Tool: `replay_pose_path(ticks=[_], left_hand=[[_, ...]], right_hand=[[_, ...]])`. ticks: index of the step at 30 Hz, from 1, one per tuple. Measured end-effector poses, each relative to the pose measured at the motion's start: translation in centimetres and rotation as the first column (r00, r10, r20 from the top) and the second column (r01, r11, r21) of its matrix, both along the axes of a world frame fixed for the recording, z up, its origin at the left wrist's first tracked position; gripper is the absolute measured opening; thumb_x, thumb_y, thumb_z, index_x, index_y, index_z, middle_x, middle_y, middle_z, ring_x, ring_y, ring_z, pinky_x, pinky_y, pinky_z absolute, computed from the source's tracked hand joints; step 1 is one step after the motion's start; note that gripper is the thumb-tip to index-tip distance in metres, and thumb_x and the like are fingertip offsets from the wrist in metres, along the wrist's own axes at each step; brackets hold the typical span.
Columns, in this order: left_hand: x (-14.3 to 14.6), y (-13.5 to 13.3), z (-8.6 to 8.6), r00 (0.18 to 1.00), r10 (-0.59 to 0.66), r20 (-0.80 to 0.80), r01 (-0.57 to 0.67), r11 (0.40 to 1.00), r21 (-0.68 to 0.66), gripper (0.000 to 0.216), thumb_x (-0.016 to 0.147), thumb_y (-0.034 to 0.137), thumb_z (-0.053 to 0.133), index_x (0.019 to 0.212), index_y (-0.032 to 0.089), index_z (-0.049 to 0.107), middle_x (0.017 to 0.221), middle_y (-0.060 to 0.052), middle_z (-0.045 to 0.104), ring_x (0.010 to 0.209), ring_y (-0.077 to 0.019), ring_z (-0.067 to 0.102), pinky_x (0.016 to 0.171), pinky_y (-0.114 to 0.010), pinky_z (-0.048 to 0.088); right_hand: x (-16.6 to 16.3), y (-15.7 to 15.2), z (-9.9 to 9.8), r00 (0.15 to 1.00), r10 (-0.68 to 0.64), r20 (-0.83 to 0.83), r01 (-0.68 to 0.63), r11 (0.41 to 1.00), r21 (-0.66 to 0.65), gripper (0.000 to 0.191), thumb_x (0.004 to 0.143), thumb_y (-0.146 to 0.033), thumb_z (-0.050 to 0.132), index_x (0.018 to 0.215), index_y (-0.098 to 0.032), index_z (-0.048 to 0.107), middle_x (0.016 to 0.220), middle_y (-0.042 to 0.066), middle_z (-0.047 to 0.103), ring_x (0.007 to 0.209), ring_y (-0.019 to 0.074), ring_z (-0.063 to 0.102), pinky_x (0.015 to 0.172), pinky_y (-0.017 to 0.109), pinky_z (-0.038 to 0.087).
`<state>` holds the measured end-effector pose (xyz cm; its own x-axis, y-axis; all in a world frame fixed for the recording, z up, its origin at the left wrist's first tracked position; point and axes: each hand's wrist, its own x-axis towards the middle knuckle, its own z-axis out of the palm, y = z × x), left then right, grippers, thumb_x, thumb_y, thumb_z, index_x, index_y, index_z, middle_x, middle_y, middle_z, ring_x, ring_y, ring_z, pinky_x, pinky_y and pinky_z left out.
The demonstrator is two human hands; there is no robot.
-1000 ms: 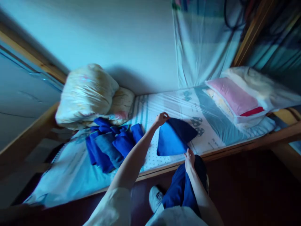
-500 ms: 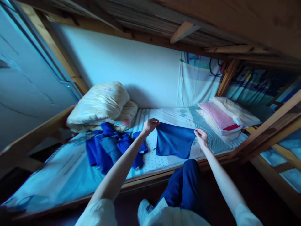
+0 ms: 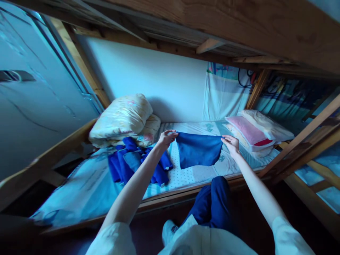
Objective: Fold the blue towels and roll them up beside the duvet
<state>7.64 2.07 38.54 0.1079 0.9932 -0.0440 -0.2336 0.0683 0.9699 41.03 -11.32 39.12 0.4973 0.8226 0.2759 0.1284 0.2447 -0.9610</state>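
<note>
A blue cloth hangs stretched between my two hands, above the lower bunk's mattress. My left hand pinches its upper left corner. The upper right corner is pinched in my right hand. The cloth's top edge is nearly straight, while its lower edge hangs free. To the left, a loose heap of blue cloths lies on the mattress, partly hidden behind my left forearm.
A folded cream quilt sits at the bed's left end. Pillows, one pink, are stacked at the right. The upper bunk's wooden beam runs overhead. A wooden bed post stands at the back right.
Both hands have risen slightly and moved a little apart, pulling the cloth's top edge tauter. Its lower edge has lifted and swung. The camera view has shifted a bit to the left.
</note>
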Motion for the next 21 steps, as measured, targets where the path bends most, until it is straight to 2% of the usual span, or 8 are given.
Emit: replay_pose_path(ticks=[6, 11, 16, 21], left_hand=[[-0.1, -2.2, 0.8, 0.995, 0.009, 0.094, -0.007, 1.000, -0.020, 0.061, 0.034, 0.031, 0.097, 0.080, 0.019, 0.060, 0.072, 0.002, 0.066, 0.070, -0.0123, 0.062, 0.070, -0.026, 0.046], [-1.9, -4.5, 0.2, 0.998, -0.010, 0.057, 0.011, 1.000, -0.020, 0.067, 0.030, 0.044, 0.101, 0.079, 0.019, 0.062, 0.075, 0.001, 0.067, 0.072, -0.0136, 0.063, 0.071, -0.028, 0.048], [-4.1, -4.5, -2.2, 0.998, -0.054, -0.042, 0.053, 0.998, -0.027, 0.061, 0.034, 0.050, 0.099, 0.075, 0.020, 0.066, 0.073, -0.001, 0.070, 0.066, -0.0145, 0.061, 0.065, -0.027, 0.047], [-4.6, -2.3, -5.7, 0.985, -0.014, -0.170, 0.005, 0.999, -0.049, 0.053, 0.036, 0.047, 0.096, 0.074, 0.022, 0.068, 0.069, -0.002, 0.071, 0.065, -0.0170, 0.062, 0.060, -0.025, 0.041]], right_hand=[[0.4, -1.1, 1.2, 0.999, 0.019, -0.036, -0.021, 0.999, -0.049, 0.049, 0.046, -0.042, 0.095, 0.085, -0.015, 0.080, 0.077, 0.007, 0.076, 0.073, 0.0174, 0.066, 0.073, 0.031, 0.051], [0.9, -3.4, 0.5, 0.995, 0.090, -0.052, -0.098, 0.982, -0.163, 0.043, 0.049, -0.043, 0.096, 0.081, -0.018, 0.082, 0.088, 0.011, 0.080, 0.080, 0.0211, 0.071, 0.068, 0.030, 0.050], [1.2, -3.6, -0.8, 0.983, 0.177, -0.055, -0.185, 0.953, -0.239, 0.038, 0.054, -0.044, 0.095, 0.080, -0.019, 0.083, 0.086, 0.011, 0.080, 0.075, 0.0202, 0.070, 0.061, 0.027, 0.047], [0.9, -0.6, -2.2, 0.970, 0.223, -0.093, -0.241, 0.912, -0.332, 0.028, 0.054, -0.032, 0.093, 0.076, -0.018, 0.082, 0.075, 0.007, 0.077, 0.063, 0.0143, 0.063, 0.051, 0.022, 0.038]])
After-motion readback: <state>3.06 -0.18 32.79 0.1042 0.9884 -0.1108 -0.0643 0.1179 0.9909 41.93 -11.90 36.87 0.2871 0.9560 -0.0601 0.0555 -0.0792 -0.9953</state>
